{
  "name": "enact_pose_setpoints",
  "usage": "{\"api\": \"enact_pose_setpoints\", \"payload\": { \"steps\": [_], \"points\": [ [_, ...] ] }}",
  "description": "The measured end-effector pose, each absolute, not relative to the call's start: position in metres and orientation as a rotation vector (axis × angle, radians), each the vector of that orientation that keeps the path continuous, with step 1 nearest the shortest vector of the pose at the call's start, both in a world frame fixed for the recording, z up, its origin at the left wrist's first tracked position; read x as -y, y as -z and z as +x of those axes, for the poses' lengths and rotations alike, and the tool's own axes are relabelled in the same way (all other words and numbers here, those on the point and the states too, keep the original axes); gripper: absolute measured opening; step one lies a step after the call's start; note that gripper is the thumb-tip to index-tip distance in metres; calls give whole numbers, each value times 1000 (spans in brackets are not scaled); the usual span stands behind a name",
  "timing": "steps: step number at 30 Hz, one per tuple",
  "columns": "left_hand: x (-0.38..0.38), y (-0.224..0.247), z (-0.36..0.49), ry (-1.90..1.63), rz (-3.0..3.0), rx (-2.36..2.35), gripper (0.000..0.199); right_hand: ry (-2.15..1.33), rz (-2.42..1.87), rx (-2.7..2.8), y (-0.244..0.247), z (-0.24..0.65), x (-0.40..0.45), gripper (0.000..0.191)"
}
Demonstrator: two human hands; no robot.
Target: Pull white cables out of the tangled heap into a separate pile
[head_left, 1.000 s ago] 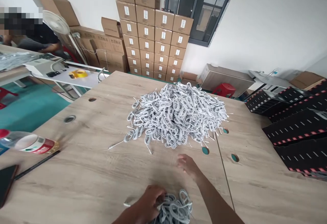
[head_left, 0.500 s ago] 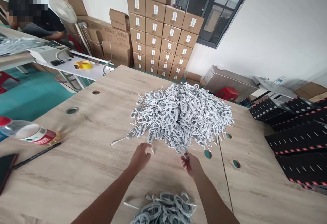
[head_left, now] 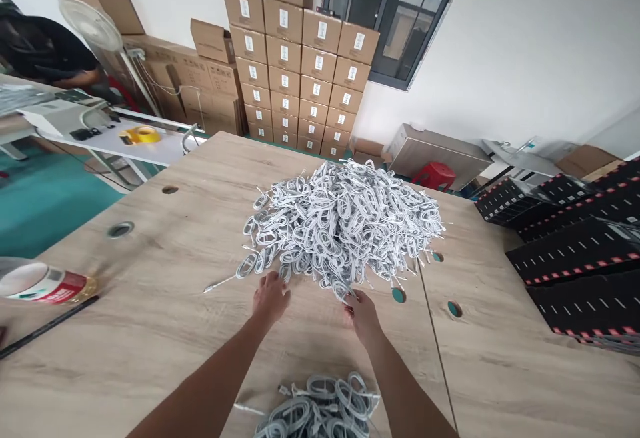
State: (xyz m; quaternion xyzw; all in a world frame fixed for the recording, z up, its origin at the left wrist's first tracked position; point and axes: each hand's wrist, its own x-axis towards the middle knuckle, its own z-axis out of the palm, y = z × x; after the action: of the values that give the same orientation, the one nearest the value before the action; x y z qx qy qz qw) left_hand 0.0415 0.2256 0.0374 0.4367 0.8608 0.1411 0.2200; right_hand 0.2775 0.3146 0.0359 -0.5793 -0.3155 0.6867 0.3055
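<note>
On my table [head_left: 190, 251], the big cable heap [head_left: 350, 218] at twelve o'clock dwarfs the small pile [head_left: 320, 408] at six: I judge most is left.
I have open wood at ten and between them; the bottle [head_left: 60, 285] edges nine. My right hand [head_left: 364, 317] pinches a coil [head_left: 341, 289] at one; my left hand [head_left: 271, 298] curls at eleven, grip unclear.

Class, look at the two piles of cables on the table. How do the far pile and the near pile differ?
The far pile spreads much wider than the visible part of the near pile. The far pile looks whiter, the near pile greyer. The right hand is at the far pile's front edge; neither hand is at the near pile. Both piles hold looped, pale cables.
</note>
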Motion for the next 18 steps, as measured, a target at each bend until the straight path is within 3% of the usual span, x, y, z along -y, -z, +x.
{"api": "enact_pose_setpoints", "payload": {
  "steps": [10,18],
  "points": [
    [-248,-37,28,-514,897,-2432,26,-2346,-1288,399,-51,361,-289,10],
    [-241,-21,13,-613,657,-2310,29,-1925,-1711,719,-20,395,-277,11]
  ]
}}
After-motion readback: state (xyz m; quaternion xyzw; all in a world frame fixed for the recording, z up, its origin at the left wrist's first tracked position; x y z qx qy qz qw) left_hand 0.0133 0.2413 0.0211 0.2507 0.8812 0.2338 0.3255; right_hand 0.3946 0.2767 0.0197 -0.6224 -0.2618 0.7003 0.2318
